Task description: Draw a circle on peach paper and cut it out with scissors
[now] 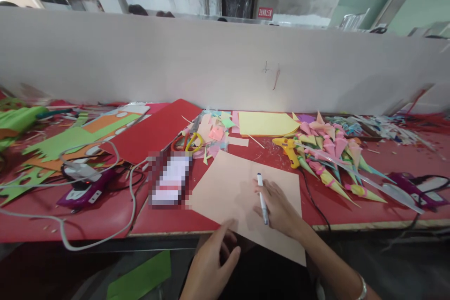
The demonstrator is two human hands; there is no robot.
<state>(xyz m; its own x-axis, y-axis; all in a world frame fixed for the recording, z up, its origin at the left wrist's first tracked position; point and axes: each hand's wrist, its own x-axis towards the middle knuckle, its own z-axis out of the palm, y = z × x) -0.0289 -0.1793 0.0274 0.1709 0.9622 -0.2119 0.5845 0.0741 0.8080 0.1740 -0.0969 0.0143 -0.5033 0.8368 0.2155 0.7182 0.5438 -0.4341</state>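
Observation:
A large sheet of pale peach paper (228,187) lies on the red table and overhangs its front edge toward my lap. My right hand (281,206) rests on the sheet's right part, with a white marker pen (262,204) with a dark-blue end held at its fingers. My left hand (214,262) is at the sheet's near edge, thumb apart from the loosely bent fingers. One fingertip reaches the paper's edge, and nothing shows in that hand.
Left of the sheet are a blurred-out phone (171,180), scissors (193,143), red card (154,131) and a purple power strip (86,192) with white cables. A yellow glue gun (288,150) lies beside several paper cones (330,150). Yellow paper (267,123) lies before a white partition (211,61).

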